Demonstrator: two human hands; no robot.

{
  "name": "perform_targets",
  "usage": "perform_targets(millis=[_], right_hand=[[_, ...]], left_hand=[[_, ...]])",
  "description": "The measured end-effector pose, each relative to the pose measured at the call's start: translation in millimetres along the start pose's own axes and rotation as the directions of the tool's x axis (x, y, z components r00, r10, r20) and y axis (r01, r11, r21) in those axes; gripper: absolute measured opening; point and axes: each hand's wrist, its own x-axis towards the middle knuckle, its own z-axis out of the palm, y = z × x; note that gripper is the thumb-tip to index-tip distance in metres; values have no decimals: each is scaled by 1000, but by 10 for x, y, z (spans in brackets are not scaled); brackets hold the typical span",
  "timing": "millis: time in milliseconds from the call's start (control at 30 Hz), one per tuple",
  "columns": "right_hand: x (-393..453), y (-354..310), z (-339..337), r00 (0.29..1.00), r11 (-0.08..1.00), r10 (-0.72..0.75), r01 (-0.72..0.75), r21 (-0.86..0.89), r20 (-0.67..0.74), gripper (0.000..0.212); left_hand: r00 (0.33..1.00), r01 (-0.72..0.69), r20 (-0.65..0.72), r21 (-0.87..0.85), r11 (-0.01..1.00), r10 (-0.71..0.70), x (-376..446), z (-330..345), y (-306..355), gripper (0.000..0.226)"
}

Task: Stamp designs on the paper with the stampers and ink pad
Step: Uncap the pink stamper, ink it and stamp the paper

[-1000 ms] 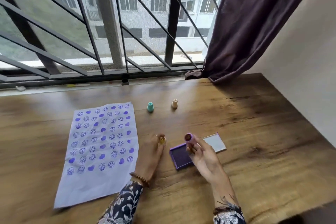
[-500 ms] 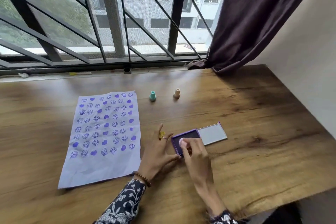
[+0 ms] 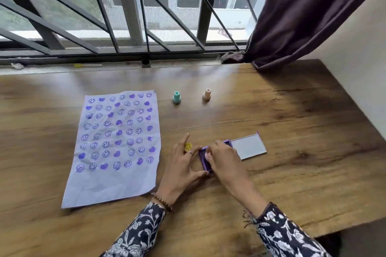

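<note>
A pale sheet of paper (image 3: pixel 117 144) lies on the left of the table, covered in purple smiley and heart prints. The purple ink pad (image 3: pixel 203 157) sits open by the front middle, its lid (image 3: pixel 248 148) folded out to the right. My right hand (image 3: pixel 223 158) presses a pink stamper (image 3: pixel 207 155) down onto the pad; only the stamper's top shows. My left hand (image 3: pixel 181 165) rests spread on the table, thumb against the pad's near corner, with a yellow stamper (image 3: pixel 188 146) wedged between its fingers.
A teal stamper (image 3: pixel 176 97) and a peach stamper (image 3: pixel 207 94) stand upright behind the pad, right of the paper. The wooden table (image 3: pixel 292 152) ends at a window sill with bars at the back, a dark curtain (image 3: pixel 302 16) and a wall on the right.
My right hand lowered the pink stamper from the air onto the ink pad. My left hand spread out and steadied the pad's corner. The view tilted down.
</note>
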Motion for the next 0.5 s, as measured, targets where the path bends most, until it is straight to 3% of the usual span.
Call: perform_targets(millis=[167, 300, 400, 500], right_hand=[[266, -106, -195, 976, 997, 39, -23, -74, 216, 14], [441, -78, -343, 905, 991, 134, -132, -32, 404, 16], [350, -16, -412, 895, 939, 236, -311, 150, 378, 15], [93, -168, -334, 882, 699, 377, -471, 537, 282, 19]], left_hand=[[999, 23, 38, 39, 999, -24, -19, -11, 61, 68], [995, 38, 96, 31, 999, -41, -81, -126, 162, 82], [998, 2, 60, -113, 994, 4, -207, -459, 124, 73], [998, -58, 7, -154, 986, 60, -410, -1005, -152, 40]])
